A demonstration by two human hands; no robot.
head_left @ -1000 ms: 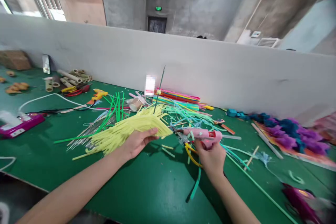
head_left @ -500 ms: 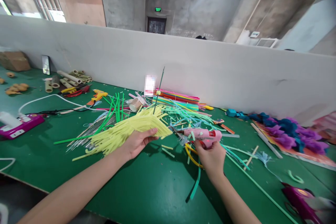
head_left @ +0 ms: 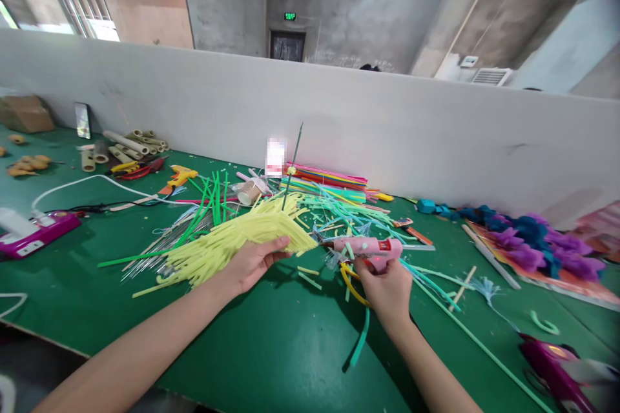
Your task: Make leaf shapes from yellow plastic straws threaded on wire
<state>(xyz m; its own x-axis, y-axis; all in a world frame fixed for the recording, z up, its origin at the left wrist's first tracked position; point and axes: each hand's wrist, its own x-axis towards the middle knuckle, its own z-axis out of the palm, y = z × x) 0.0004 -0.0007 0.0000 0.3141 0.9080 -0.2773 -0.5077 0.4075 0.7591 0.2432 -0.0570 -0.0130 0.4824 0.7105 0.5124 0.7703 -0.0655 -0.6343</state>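
My left hand (head_left: 259, 262) pinches the edge of a flat strip of yellow pipe cleaners (head_left: 252, 228), which are set side by side over a pile of loose yellow ones. Closed around the handle of a pink glue gun (head_left: 371, 247) is my right hand (head_left: 387, 293). The gun points left, its nozzle close to the strip's right-hand tip; I cannot tell if they touch. A thin dark green stem (head_left: 296, 148) with a small yellow knot rises behind the strip. Short yellow offcuts (head_left: 309, 270) lie below the nozzle.
Green pipe cleaners (head_left: 212, 200) and a yellow glue gun (head_left: 183, 175) lie left. Coloured bundles (head_left: 329, 184) rest against the white partition (head_left: 436, 142). Purple power strips (head_left: 41, 232) sit at both sides. Bamboo pieces (head_left: 133, 144) lie back left, purple and blue flowers (head_left: 527, 242) right.
My right hand has brought the glue gun slightly left, nearer the tip of the yellow strip. My left hand and the strip have hardly moved.
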